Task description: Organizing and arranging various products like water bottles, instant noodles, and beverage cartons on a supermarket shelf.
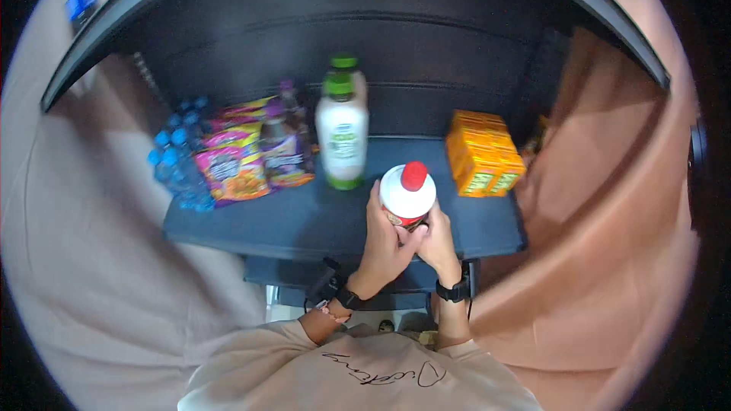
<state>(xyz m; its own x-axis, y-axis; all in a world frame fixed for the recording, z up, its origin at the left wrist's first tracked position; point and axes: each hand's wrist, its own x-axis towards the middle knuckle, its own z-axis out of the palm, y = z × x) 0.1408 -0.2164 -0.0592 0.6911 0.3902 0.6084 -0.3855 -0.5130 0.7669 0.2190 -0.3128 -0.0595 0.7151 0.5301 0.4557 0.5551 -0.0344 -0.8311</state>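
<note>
Between both palms I hold a white bottle (406, 197) with a red cap, its top facing up towards me. My left hand (384, 240) wraps its left side, and my right hand (438, 237) supports it from the right. The two thumbs come together at its near side, where a red printed label partly shows. The bottle is over the dark shelf (274, 234); whether its base touches the surface is hidden. Just beyond it to the left stands a tall white bottle (342, 137) with a green cap, another green-capped bottle partly behind it.
Yellow-orange cartons (484, 154) stand at the shelf's right. On the left are pink-and-yellow snack packets (231, 168), purple-capped bottles (280, 142) and several blue-capped water bottles (177, 165). A dark back panel (411, 51) rises behind, and beige curtains (605, 211) hang on both sides.
</note>
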